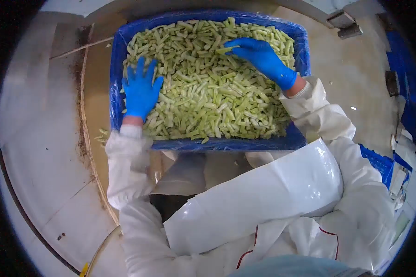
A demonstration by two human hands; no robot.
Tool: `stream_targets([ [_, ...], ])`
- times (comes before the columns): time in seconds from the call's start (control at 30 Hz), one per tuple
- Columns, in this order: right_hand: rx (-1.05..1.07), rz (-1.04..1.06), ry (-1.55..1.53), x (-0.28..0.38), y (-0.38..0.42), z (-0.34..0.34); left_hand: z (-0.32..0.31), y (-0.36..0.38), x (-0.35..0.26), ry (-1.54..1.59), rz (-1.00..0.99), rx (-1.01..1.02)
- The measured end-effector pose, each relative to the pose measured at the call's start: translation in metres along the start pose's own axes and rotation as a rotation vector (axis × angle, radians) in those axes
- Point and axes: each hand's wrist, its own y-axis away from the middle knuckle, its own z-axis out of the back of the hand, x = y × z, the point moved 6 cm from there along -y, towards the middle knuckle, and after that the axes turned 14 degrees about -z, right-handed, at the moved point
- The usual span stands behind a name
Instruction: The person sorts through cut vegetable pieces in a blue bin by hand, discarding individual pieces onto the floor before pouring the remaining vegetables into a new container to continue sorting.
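Note:
A blue plastic bin (208,146), lined with clear film, is heaped with short cut sticks of a pale green vegetable (217,101). My left hand (141,90), in a blue glove, rests with fingers spread on the pieces along the left side. Over the upper right of the heap, my gloved right hand (259,56) pinches a single green vegetable piece (227,49) between thumb and fingers. The exact kind of vegetable cannot be made out.
A white apron (263,184) lies between me and the bin's near edge. A few loose pieces (102,136) lie outside the bin at left. Blue crates (379,164) stand at the right, and a small metal block (344,24) is at the upper right.

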Motion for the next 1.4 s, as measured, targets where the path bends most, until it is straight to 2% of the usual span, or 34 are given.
stream_targets([
  [0.1,0.013,-0.155,-0.092,-0.017,0.025,0.024,0.023,0.023,-0.06,0.089,-0.076,0.012],
  [0.17,-0.056,-0.243,-0.037,-0.028,0.044,0.037,0.039,0.024,-0.121,0.089,-0.138,0.14],
  [0.27,-0.104,-0.063,0.299,-0.023,0.072,0.053,0.045,0.005,-0.164,0.32,-0.429,0.091],
  [0.3,-0.117,-0.014,0.418,-0.021,0.078,0.059,0.049,-0.012,-0.164,0.261,-0.46,0.022],
  [0.37,-0.257,0.061,0.454,-0.027,0.061,0.083,0.028,-0.062,-0.139,0.387,-0.383,-0.068],
  [0.43,-0.375,0.229,0.604,-0.032,0.021,0.101,0.008,-0.119,-0.128,0.32,-0.35,-0.216],
  [0.47,-0.423,0.354,0.738,-0.032,0.006,0.099,0.003,-0.132,-0.132,0.311,-0.302,-0.199],
  [0.53,-0.467,0.394,0.879,-0.044,-0.003,0.083,-0.002,-0.15,-0.155,0.288,-0.201,-0.166],
  [0.57,-0.491,0.413,0.95,-0.05,-0.003,0.079,-0.005,-0.151,-0.169,0.29,-0.22,-0.13],
  [0.67,-0.246,0.145,0.681,-0.057,0.026,0.077,-0.015,-0.127,-0.196,0.321,-0.29,-0.057],
  [0.73,-0.196,0.171,0.735,-0.039,0.061,0.064,-0.003,-0.097,-0.211,0.369,-0.37,-0.079],
  [0.9,-0.21,0.189,0.904,-0.009,0.14,0.035,0.023,-0.028,-0.243,0.213,-0.507,0.236],
  [0.93,-0.192,0.178,0.904,-0.009,0.149,0.03,0.028,-0.023,-0.243,0.156,-0.533,0.3],
  [0.97,-0.176,0.166,0.901,-0.014,0.157,0.024,0.029,-0.017,-0.238,0.214,-0.52,0.16],
  [1.07,-0.152,0.14,0.912,-0.019,0.172,0.022,0.028,-0.016,-0.192,0.29,-0.375,0.2],
  [1.13,-0.176,0.147,0.902,-0.019,0.175,0.026,0.041,-0.012,-0.154,0.0,-0.259,0.231],
  [1.23,-0.225,0.137,0.78,-0.026,0.178,0.038,0.029,0.011,-0.098,0.024,-0.194,0.154],
  [1.33,-0.229,0.087,0.655,-0.032,0.181,0.059,0.035,0.037,-0.074,0.013,-0.072,0.194],
  [1.4,-0.208,-0.006,0.497,-0.04,0.182,0.07,0.035,0.059,-0.06,0.217,-0.08,0.139],
])
